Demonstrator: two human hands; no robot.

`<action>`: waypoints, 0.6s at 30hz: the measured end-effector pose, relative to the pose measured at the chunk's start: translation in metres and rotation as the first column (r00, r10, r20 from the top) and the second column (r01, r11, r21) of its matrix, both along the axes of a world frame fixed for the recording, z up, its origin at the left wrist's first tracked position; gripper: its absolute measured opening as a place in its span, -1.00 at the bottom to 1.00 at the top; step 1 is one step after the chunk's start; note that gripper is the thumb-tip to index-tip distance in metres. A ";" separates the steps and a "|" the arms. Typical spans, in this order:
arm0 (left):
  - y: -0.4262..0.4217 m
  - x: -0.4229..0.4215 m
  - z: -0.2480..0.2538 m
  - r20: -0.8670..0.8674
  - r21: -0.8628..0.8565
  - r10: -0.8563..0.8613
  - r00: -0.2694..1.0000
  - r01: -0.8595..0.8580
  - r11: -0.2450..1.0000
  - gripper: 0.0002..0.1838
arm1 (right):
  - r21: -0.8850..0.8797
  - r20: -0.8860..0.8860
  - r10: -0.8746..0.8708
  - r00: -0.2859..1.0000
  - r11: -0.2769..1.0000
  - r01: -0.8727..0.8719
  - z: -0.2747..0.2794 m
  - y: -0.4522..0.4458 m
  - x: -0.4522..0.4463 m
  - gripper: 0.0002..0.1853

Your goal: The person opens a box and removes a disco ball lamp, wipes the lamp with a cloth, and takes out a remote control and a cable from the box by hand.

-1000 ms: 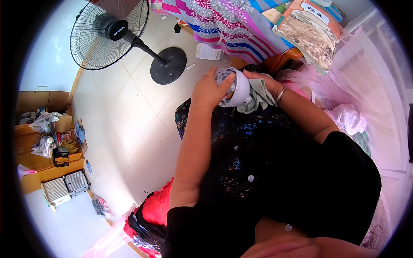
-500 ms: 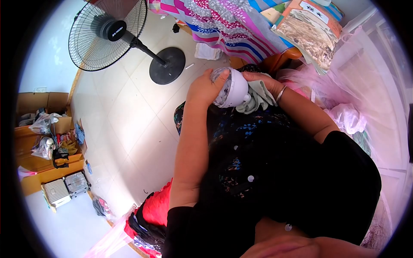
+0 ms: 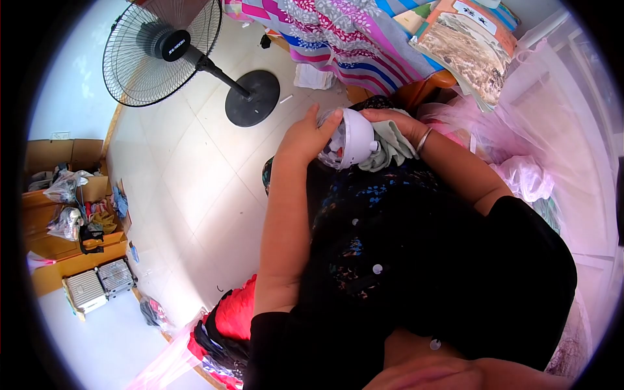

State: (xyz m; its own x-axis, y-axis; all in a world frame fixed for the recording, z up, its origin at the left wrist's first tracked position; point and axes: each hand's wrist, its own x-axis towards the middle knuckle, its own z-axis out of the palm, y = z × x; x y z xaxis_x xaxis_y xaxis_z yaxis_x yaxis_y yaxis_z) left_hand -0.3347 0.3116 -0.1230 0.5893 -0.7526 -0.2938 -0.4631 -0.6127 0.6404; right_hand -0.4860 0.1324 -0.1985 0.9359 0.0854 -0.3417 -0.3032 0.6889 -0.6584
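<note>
A round object (image 3: 357,139) with a smooth white shell and a clear faceted dome is held above my lap. My left hand (image 3: 304,135) grips the dome side, its thumb lying over the top and its other fingers hidden behind. On the right, my right hand (image 3: 398,123) holds a grey-green cloth (image 3: 392,147) against the white shell, and a bracelet circles that wrist. A small white knob on the shell points toward the cloth. Dark floral fabric covers my lap beneath.
A black fan (image 3: 252,97) stands on the tiled floor ahead left. Striped cloth (image 3: 351,39) drapes at the top, with a book (image 3: 465,49) beside it. Pink tulle (image 3: 520,130) lies at the right. Shelves with bags (image 3: 65,221) and red fabric (image 3: 235,315) are at the left.
My left hand and the round object have turned and shifted slightly, so more of the white shell faces up. My right hand keeps the cloth in nearly the same place.
</note>
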 end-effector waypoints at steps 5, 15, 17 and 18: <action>0.010 -0.001 0.013 -0.274 0.097 0.003 0.962 0.024 0.995 -0.01 | -0.130 0.006 0.017 1.000 0.991 -0.017 0.007 0.004 0.002 -0.56; 0.020 -0.003 -0.021 -0.308 -0.047 -0.024 0.951 0.010 0.999 -0.19 | -0.435 -0.012 0.239 0.971 0.873 -0.221 0.006 -0.004 0.009 -0.50; 0.024 -0.005 -0.022 -0.254 -0.202 -0.081 0.964 0.029 0.979 -0.24 | -0.582 0.029 0.204 0.978 0.799 -0.150 0.001 -0.002 0.009 -0.42; 0.025 -0.005 -0.021 -0.285 -0.178 -0.075 0.956 0.024 0.984 -0.27 | -0.583 0.028 0.207 0.978 0.798 -0.153 0.000 -0.003 0.008 -0.42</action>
State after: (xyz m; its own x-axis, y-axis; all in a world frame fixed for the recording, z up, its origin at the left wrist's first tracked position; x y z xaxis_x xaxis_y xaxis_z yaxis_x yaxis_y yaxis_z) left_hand -0.3401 0.3368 -0.1442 0.4584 -0.8326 -0.3109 -0.2692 -0.4635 0.8442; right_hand -0.4778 0.1294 -0.1982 0.9510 0.0690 -0.3014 -0.3077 0.1142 -0.9446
